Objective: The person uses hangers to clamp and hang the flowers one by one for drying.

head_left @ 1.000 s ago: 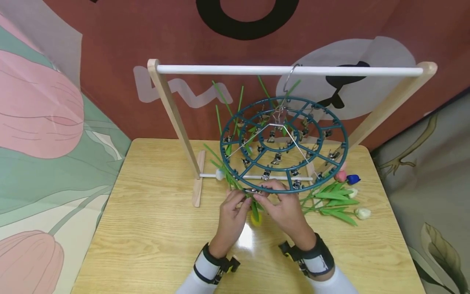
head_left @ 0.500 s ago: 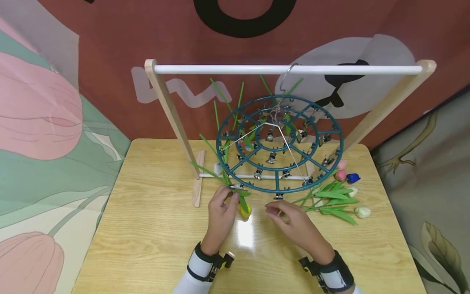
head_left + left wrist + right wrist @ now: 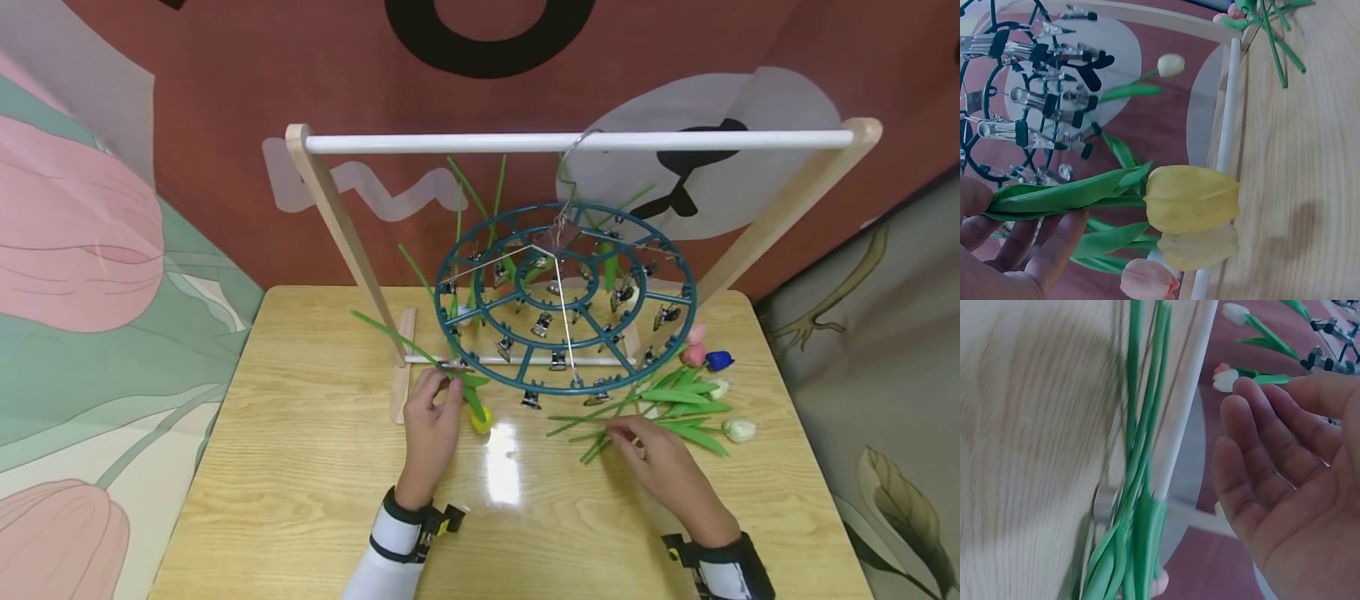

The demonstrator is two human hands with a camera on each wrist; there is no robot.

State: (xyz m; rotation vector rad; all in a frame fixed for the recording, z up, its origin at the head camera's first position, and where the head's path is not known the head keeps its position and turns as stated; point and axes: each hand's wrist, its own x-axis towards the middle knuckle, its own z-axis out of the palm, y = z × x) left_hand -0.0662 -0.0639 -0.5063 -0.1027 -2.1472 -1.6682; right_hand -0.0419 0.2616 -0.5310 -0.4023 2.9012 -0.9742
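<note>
My left hand (image 3: 433, 433) pinches the stem and leaf of a yellow tulip (image 3: 1191, 199) at the left front of a round teal clip hanger (image 3: 667, 297). Its bloom points down, and a metal clip (image 3: 453, 365) lies across the stem just above my fingertips. My right hand (image 3: 667, 467) is over the cut ends of a bunch of tulips (image 3: 1141, 456) lying on the table. Loosely bent, its fingers (image 3: 1241, 475) hold nothing in the right wrist view. Several other tulips, among them a white one (image 3: 1171, 65), hang bloom down from the hanger's clips.
A wooden stand with a white top bar (image 3: 450, 144) carries the hanger by its hook. White, pink and blue blooms (image 3: 720, 361) of the lying bunch are at the table's right side. The stand's left foot (image 3: 402, 383) rests on the wooden table (image 3: 300, 467).
My right hand has left the clip and moved right to the lying stems. My left hand has moved left with the yellow tulip, and the hanger has turned.
</note>
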